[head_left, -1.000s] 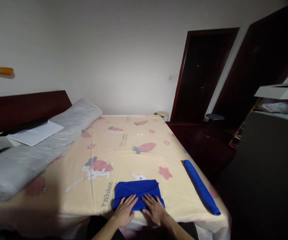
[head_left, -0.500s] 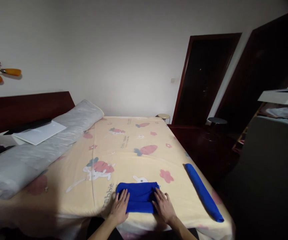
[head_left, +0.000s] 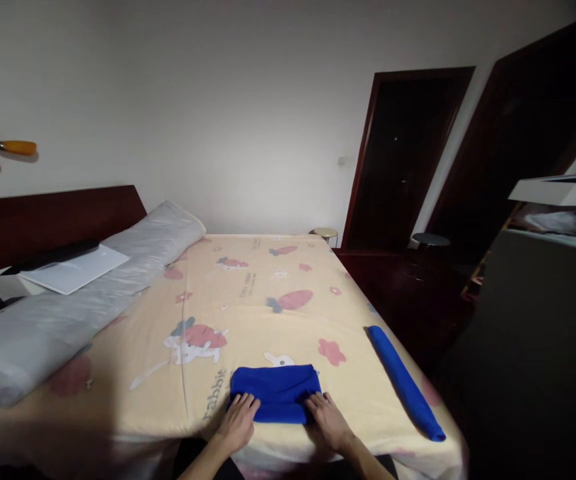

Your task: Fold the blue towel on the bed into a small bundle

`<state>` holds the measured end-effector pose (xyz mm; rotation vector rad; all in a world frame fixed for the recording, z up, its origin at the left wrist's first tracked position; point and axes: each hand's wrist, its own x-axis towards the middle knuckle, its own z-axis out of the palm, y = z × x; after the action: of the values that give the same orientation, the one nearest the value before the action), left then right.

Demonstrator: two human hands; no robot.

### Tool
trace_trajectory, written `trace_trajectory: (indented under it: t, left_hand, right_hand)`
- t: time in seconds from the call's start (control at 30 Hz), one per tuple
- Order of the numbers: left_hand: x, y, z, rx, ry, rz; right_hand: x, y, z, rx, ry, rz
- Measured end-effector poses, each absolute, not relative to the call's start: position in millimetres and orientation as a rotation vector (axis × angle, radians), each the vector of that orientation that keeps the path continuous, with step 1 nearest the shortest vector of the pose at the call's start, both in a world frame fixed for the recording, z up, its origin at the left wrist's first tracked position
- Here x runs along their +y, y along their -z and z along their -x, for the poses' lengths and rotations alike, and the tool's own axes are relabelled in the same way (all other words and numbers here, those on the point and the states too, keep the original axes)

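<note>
Folded blue towel (head_left: 275, 393): laid flat near the foot edge of the bed (head_left: 248, 313), directly between and just ahead of the two sets of fingers; its near edge is pressed at both ends.

Left hand (head_left: 237, 421): placed palm down at the towel's near left corner. The fingers (head_left: 246, 403) are extended and spread, resting on the blue cloth; nothing is gripped or enclosed.

Right hand (head_left: 329, 420): placed palm down at the towel's near right corner. The fingers (head_left: 318, 402) are likewise flattened, with the tips touching the cloth; nothing is clenched.

Rolled blue towel (head_left: 403, 381): laid as a long narrow roll well to the right of the right fingers, along the bed's right edge, apart from the folded piece.

Cream sheet (head_left: 278, 320): printed with rabbits, carrots and flowers; it is spread beneath both towels and both hands.

Grey bolster pillow (head_left: 68, 307): laid far to the left of the left fingers, along the dark wooden headboard (head_left: 43, 213).

White papers (head_left: 71, 268): seen resting beyond the pillow, far left.

Dark doorway (head_left: 403, 160): seen far beyond the right fingers.
</note>
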<state>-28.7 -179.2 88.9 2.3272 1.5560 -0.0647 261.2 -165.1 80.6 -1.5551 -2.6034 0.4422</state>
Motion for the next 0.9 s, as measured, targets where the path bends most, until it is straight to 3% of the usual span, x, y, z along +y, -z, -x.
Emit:
trace_trajectory:
  t: [0.4,0.57,0.7,0.9]
  left_hand:
    - [-184,-108,13,1.579,0.081,-2.195]
    - [-192,-115,-2,1.268,0.147,-2.306]
    - [-194,-119,-6,1.278,0.201,-2.248]
    - [-186,-123,12,1.436,0.238,-2.161]
  right_hand:
    - [-173,-84,-236,-2.598,-0.499,1.645]
    - [-179,-79,-219,-2.743,-0.790,1.360]
    - [-182,-81,-214,-2.732,-0.897,1.282]
    - [-176,-100,-229,-2.662,-0.830,1.507]
